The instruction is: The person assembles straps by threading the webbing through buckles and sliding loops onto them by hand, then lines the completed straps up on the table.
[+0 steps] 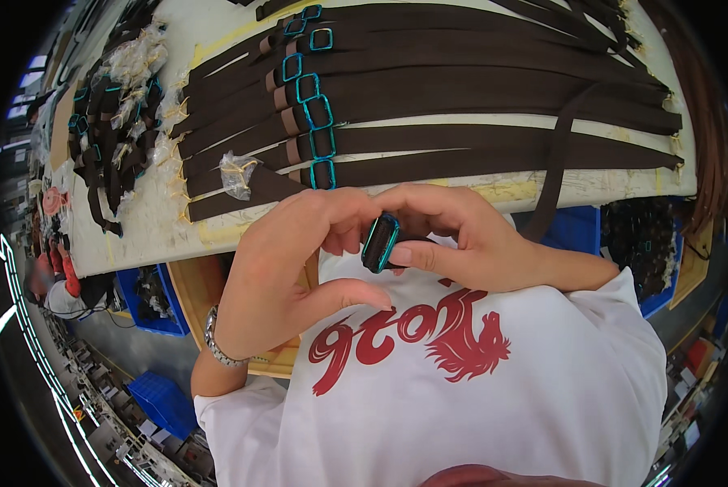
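Right hand [469,239] pinches teal-rimmed buckle [379,243] beside left hand [287,264] fingertips

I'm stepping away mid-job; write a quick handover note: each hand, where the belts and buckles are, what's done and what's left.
Left hand: cupped against the buckle, thumb underneath.
Right hand: pinching the teal-edged buckle in front of the chest; its dark strap trails up onto the table.
Done: a row of brown belts with teal buckles lies flat on the table; another pile sits at the far left.
Left: the belt in hand is not yet laid with the row.
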The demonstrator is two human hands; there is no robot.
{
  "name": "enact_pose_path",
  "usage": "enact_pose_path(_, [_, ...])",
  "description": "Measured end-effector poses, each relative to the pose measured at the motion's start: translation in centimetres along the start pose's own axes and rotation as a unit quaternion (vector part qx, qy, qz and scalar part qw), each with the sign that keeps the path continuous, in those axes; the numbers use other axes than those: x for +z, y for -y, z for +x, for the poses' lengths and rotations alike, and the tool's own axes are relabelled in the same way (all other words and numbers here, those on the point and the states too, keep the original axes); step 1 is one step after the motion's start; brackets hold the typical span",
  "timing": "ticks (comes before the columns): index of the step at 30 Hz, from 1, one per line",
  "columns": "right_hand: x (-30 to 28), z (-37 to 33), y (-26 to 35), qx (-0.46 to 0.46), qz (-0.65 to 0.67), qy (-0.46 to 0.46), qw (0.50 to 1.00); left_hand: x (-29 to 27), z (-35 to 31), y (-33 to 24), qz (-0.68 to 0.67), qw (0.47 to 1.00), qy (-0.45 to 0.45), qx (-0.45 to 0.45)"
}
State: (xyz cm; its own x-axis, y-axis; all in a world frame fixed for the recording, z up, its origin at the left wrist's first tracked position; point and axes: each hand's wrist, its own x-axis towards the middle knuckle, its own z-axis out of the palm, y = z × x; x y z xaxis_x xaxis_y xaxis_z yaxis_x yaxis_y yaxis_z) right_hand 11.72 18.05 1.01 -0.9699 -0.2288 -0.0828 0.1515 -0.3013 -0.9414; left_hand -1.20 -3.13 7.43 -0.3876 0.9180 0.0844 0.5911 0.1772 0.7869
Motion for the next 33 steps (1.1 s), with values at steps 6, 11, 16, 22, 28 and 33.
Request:
enact_pose_path(6, [0.2, -0.4, -0.2, -0.059, -0.169, -0.017, 0.984, 0.7, -0.3, 0.0, 0.12, 0.99, 0.066, 0.038])
enact_pose_path(11, [0.0, -0.7, -0.6, -0.003, -0.128, -0.045, 0.991, 3.4, -1.0, 1.0, 0.212, 0.971, -0.019, 0.107])
enact_pose_path(16, [-0.6, -0.3, 0.1, -0.074, -0.21, -0.029, 0.975, 1.7, -0.9, 2.8, -0.032, 0.998, 0.037, 0.035])
enact_pose_path(22, [-2.0, 1.4, 5.2, -0.224, -0.335, -0.023, 0.915, -3.4, 0.2, 0.1, -0.111, 0.985, -0.133, 0.013])
enact_pose_path(28, [-3.7, 3.0, 10.7, -0.494, -0.437, -0.061, 0.75, -7.5, 4.6, -3.5, -0.028, 0.941, -0.188, 0.281])
enact_pose_path(33, [-2.5, 2.7, 13.8, -0.494, -0.595, -0.124, 0.621, -6.9, 7.8, -3.9, -0.133, 0.939, -0.107, 0.299])
